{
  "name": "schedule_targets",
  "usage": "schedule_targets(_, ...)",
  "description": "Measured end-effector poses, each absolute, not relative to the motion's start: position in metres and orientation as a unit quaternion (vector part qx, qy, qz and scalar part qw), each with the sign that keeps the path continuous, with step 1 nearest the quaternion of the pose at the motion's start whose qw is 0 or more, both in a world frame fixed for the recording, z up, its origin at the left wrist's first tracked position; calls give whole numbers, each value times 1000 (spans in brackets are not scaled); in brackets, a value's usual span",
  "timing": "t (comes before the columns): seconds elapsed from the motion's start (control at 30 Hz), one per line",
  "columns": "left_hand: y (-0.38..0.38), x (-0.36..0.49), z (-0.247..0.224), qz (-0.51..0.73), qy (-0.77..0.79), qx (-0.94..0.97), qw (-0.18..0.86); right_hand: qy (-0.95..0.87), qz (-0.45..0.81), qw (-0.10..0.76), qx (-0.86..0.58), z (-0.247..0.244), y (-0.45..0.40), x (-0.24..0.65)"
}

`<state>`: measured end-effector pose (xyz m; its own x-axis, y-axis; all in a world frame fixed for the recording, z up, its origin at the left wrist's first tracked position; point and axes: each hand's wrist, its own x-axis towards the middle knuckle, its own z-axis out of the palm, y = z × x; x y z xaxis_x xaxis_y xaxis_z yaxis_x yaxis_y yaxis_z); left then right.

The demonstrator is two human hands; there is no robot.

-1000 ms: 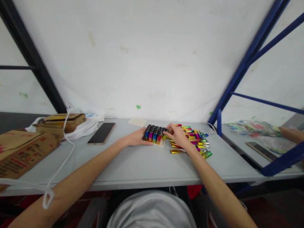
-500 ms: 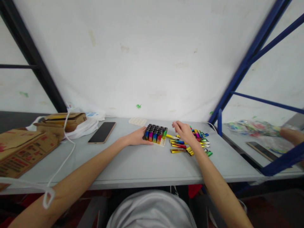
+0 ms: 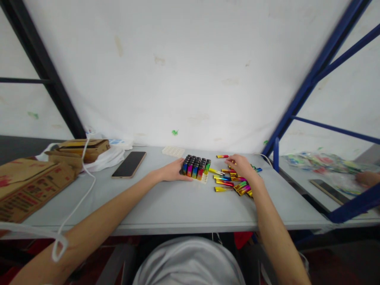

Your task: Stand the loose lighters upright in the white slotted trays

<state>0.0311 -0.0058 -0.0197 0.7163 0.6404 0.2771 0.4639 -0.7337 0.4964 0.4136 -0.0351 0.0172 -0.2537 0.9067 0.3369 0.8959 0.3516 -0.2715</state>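
A block of lighters [image 3: 192, 170] with black tops and shiny multicoloured bodies stands upright in a pale plastic tray [image 3: 204, 180]. My left hand [image 3: 173, 171] is wrapped round the left side of this block, thumb along the near side. To the right lies a loose pile of shiny lighters [image 3: 225, 183] in gold, red, blue, green and pink. Over the pile's far part, my right hand [image 3: 241, 164] has its fingers bent and closed on a gold-looking lighter, partly hidden by the fingers. A single red and gold lighter [image 3: 222, 156] lies just left of the fingertips.
Another pale tray [image 3: 173, 151] lies by the wall. At left are a phone [image 3: 129, 164], cardboard boxes [image 3: 38, 186] and a white cable [image 3: 77, 206]. Beyond the blue frame [image 3: 299, 95] are a second phone [image 3: 329, 192], plastic bags [image 3: 320, 160] and another person's hand [image 3: 368, 179].
My right hand has moved right, from beside the tray to over the pile. The red and gold lighter now shows near the wall. My left hand stays on the block.
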Motion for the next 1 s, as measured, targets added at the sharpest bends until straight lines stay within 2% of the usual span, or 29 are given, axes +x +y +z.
schedule_targets(0.17, -5, 31, -21, 222, 307, 904, 198, -825, 54, 80, -556, 16, -36, 417)
schedule_targets(0.27, -7, 31, -20, 224, 312, 902, 199, -825, 31, 72, -559, 13, -34, 410)
schedule_targets(0.37, -8, 32, -18, 225, 311, 902, 198, -818, 16, 134, -559, 10, -33, 403)
schedule_targets(0.53, -6, 32, -19, 224, 298, 907, 193, -773, 74, 340, -530, 11, -40, 390)
schedule_targets(0.6, -6, 32, -20, 224, 296, 909, 191, -766, 87, 388, -505, 13, -42, 384)
schedule_targets(1.0, -6, 32, -18, 223, 294, 910, 191, -715, 189, 466, -485, 9, -44, 359)
